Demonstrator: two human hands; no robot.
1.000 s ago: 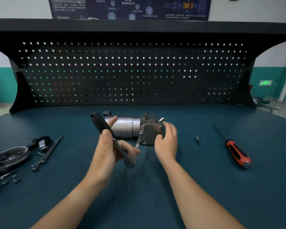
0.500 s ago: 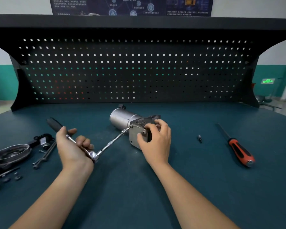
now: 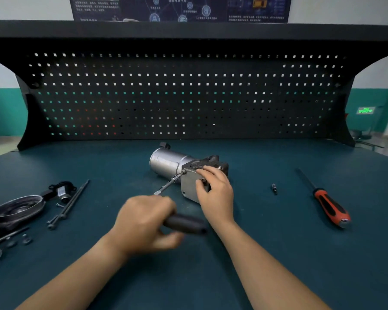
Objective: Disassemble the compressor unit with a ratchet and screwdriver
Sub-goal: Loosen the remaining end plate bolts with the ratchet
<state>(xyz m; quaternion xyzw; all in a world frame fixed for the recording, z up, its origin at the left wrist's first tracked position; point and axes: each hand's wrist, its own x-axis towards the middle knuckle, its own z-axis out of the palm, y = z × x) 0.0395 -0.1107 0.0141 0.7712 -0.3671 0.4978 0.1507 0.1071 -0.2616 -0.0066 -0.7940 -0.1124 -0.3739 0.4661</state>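
A dark teal tabletop (image 3: 54, 276) fills the lower part of the view. At its back edge stands a black pegboard (image 3: 188, 97) with rows of small square holes, flanked by curved side brackets and topped by a black shelf (image 3: 188, 30). Above the shelf a dark blue poster (image 3: 182, 7) with diagrams hangs on a white wall (image 3: 27, 7). Beside the pegboard the wall carries a teal band (image 3: 2, 110) below the white. A green lit sign (image 3: 365, 110) glows at right. Pale floor (image 3: 0, 146) shows at left. The light is soft and even.
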